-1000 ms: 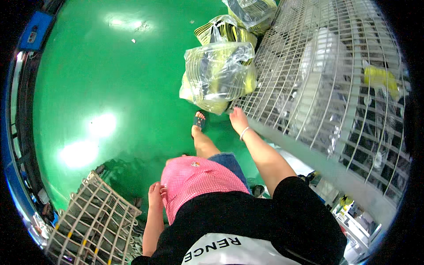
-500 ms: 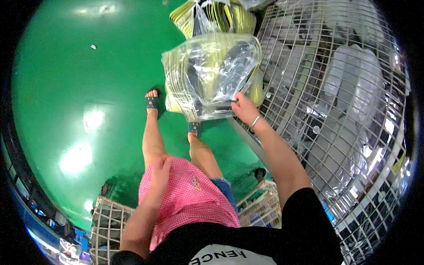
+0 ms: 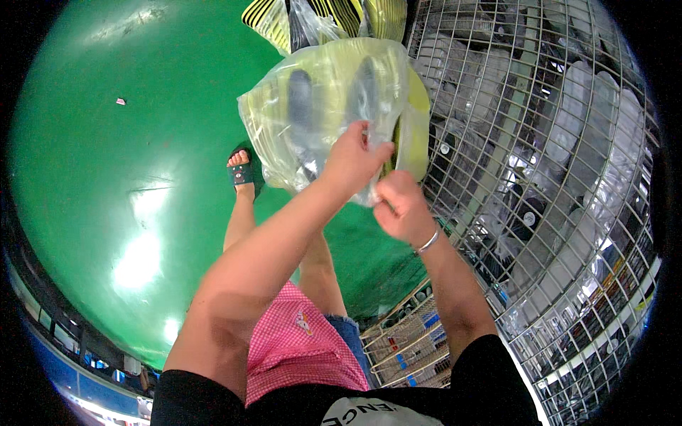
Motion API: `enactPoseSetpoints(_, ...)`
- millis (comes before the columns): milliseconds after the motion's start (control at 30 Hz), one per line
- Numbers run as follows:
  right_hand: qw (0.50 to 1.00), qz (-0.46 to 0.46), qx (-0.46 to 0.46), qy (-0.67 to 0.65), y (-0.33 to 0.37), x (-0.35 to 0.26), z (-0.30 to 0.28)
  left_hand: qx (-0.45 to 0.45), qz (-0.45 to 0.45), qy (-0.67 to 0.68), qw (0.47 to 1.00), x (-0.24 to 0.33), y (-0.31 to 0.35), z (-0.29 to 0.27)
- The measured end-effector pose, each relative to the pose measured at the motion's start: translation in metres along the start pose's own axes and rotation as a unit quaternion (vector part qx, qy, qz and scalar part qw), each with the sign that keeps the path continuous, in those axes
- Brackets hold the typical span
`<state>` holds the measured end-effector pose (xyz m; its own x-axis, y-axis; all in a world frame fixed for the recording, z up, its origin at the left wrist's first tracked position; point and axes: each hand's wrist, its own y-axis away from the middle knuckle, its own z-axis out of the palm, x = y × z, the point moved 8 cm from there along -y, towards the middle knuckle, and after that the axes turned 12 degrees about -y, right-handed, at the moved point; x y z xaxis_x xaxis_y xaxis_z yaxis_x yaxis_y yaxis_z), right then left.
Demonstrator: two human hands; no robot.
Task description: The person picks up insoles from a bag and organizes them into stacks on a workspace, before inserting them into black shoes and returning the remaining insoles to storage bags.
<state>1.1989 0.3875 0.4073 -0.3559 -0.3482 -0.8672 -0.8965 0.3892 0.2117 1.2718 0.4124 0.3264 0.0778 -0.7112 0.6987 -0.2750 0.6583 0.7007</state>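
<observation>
A clear plastic bag [image 3: 327, 71] stands in front of me, packed with a stack of flat yellow pieces bearing long black shapes; their exact kind I cannot make out. My left hand [image 3: 355, 160] reaches across to the bag's near right side, its fingers closed on the plastic. Just to the right and a little nearer, my right hand [image 3: 403, 206], with a silver bracelet at the wrist, is bunched around the bag's edge. Between the hands and the right side, the dark and yellow edges of the stack show through a gap in the plastic.
Behind the bag lies another bundle of yellow-and-black pieces [image 3: 334, 18] in plastic. A tall wire cage [image 3: 518, 128] with plastic-wrapped grey parts stands along the right. Another wire basket [image 3: 405, 348] is beside my legs. The green floor [image 3: 92, 184] spreads out left, with a small scrap on it.
My left hand has risen from the pink checked apron to the bag. My right hand has moved slightly nearer and right, and the bag's near right side is pulled together.
</observation>
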Motion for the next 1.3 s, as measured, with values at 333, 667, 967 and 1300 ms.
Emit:
enactPoseSetpoints(333,0.842,0.479,0.068,-0.239,0.041,0.132,0.005,-0.007,-0.073,0.384,0.92,-0.032,-0.002,0.014)
enactPoseSetpoints(667,0.876,0.351,0.28,-0.175,0.009,0.255,0.01,0.035,0.054,0.173,0.983,-0.004,-0.002,0.038)
enactPoseSetpoints(967,0.908,0.374,0.133,0.135,-0.016,0.137,-0.026,0.233,0.032,0.0,0.972,-0.013,-0.012,-0.027)
enactPoseSetpoints(1300,0.938,0.327,0.045,0.107,-0.008,0.136,0.001,0.255,-0.031,0.035,0.966,-0.036,-0.039,-0.026)
